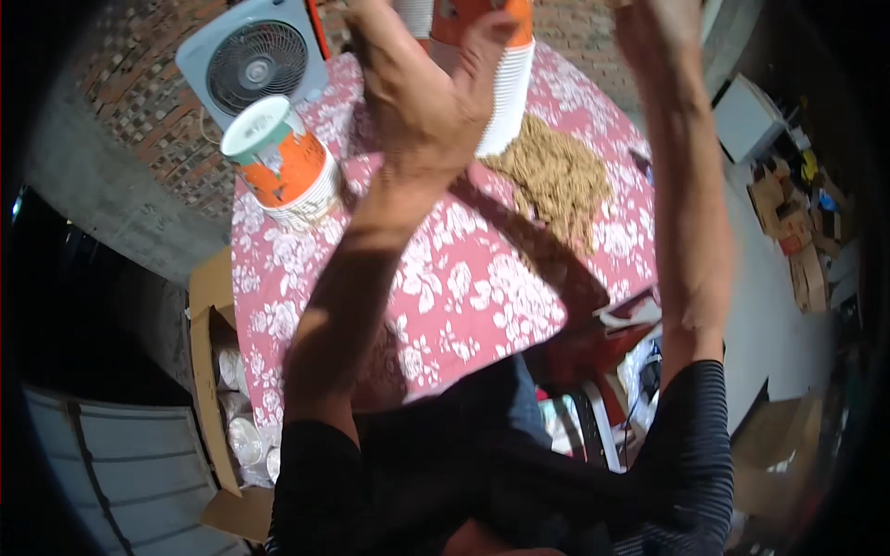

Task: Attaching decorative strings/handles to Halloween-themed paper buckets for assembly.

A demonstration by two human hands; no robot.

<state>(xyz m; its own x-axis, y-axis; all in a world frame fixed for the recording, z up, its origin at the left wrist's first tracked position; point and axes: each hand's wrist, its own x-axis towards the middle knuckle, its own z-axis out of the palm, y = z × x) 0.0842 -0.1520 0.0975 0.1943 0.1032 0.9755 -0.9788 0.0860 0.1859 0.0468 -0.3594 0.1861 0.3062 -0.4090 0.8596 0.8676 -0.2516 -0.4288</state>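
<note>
My left hand [422, 107] is raised over the far part of the table, its thumb spread wide from the palm. Its fingers run out past the top edge, and nothing shows in its grasp. Just beyond it rises a tall stack of white, ridged paper cups or tubs [508, 102] with an orange band on top. My right hand [660, 23] is lifted at the upper right, blurred and cut off by the picture's edge, so its fingers are hidden. Between my forearms lies a heap of tan, stringy or crumbly material [556, 176].
A shorter stack of orange, green and white tubs [283, 167] stands at the table's left, before a grey box fan [258, 69]. A pink floral cloth [454, 296] covers the table. An open carton [218, 398] is at lower left; cardboard boxes [788, 222] lie at right.
</note>
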